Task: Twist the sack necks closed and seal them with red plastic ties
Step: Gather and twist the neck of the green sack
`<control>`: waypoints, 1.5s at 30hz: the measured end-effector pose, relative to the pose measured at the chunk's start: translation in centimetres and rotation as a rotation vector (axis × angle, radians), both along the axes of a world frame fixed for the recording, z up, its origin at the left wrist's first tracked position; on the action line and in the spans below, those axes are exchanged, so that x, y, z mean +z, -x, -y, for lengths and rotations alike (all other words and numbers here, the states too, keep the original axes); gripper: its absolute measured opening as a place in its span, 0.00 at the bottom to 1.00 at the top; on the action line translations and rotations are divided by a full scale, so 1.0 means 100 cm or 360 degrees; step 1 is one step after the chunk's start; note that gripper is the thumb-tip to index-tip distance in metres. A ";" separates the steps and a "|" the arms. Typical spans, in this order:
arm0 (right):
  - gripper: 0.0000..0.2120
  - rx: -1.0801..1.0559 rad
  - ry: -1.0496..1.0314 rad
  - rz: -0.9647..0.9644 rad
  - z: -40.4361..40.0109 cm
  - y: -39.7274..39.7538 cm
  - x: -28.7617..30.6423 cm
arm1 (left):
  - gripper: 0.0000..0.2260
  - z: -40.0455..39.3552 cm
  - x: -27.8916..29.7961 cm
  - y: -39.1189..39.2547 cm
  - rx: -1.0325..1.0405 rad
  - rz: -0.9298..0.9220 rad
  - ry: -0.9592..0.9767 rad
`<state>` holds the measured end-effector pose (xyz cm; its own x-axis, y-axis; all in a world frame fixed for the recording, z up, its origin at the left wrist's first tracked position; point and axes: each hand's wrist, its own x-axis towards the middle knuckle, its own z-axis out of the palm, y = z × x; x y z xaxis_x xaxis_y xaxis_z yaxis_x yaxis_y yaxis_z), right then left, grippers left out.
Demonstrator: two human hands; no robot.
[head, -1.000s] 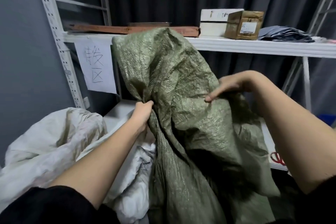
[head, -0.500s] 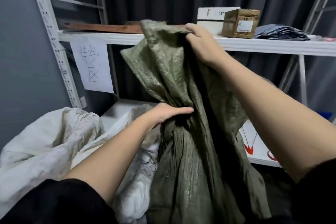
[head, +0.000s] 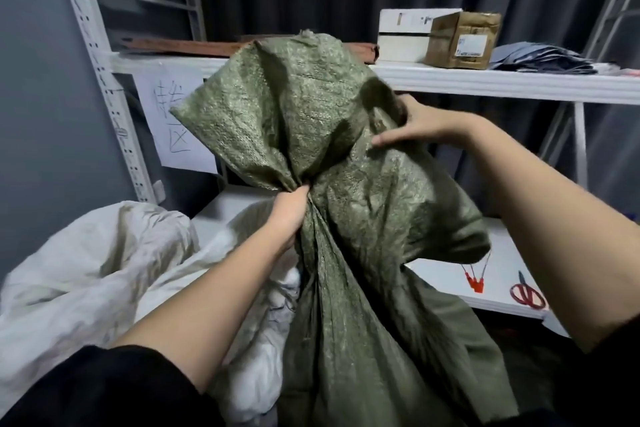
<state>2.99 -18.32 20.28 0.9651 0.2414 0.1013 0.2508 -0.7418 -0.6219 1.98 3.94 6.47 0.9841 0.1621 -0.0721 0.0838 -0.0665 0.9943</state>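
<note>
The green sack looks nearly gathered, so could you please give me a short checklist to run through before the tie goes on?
1. Neck gathered in one hand: ok. The left hand grips the bunched neck of the green sack.
2. Loose top pulled in: not ok. The fabric above the grip fans out wide, and the right hand holds one fold of it.
3. Neck twisted tight: cannot tell.
4. Red ties within reach: ok, judging by eye. They lie on the lower shelf, right of the sack.
5. A hand free for the tie: not ok. Both hold the sack.
</note>
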 end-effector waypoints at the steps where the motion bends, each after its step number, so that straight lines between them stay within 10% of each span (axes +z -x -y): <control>1: 0.52 -0.0056 -0.0022 -0.0053 0.008 -0.004 -0.009 | 0.28 -0.003 0.000 -0.002 0.0016 -0.0007 0.0029; 4: 0.36 0.0017 -0.0205 -0.0240 0.023 -0.006 -0.034 | 0.37 -0.011 -0.009 -0.015 0.0008 -0.0002 0.0126; 9: 0.04 -0.0035 -0.0502 -0.0264 0.024 -0.001 -0.053 | 0.23 -0.014 -0.006 -0.012 -0.0072 -0.0026 0.0249; 13: 0.11 -0.0109 -0.0981 -0.0292 0.018 0.004 -0.049 | 0.18 -0.011 0.000 -0.007 -0.0167 -0.0149 0.0306; 24: 0.29 -0.0068 -0.0397 -0.0784 0.018 0.009 -0.074 | 0.25 -0.022 -0.010 -0.015 -0.0328 -0.0243 0.0368; 28: 0.28 -0.0114 -0.0413 -0.0705 0.012 0.005 -0.073 | 0.12 -0.023 -0.008 -0.007 -0.0438 -0.0257 0.0407; 40: 0.06 -0.0379 -0.0597 0.0539 0.000 -0.007 -0.055 | 0.21 -0.024 -0.005 -0.004 -0.0590 -0.0146 0.0288; 45: 0.06 -0.0236 -0.0451 0.0653 -0.016 -0.001 -0.004 | 0.20 -0.019 0.009 0.009 -0.0663 -0.0063 -0.0219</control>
<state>3.05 -16.70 19.85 0.8538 0.0133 0.5204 0.4214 -0.6045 -0.6760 1.08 5.80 7.38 0.9644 -0.2375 -0.1165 0.0595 -0.2341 0.9704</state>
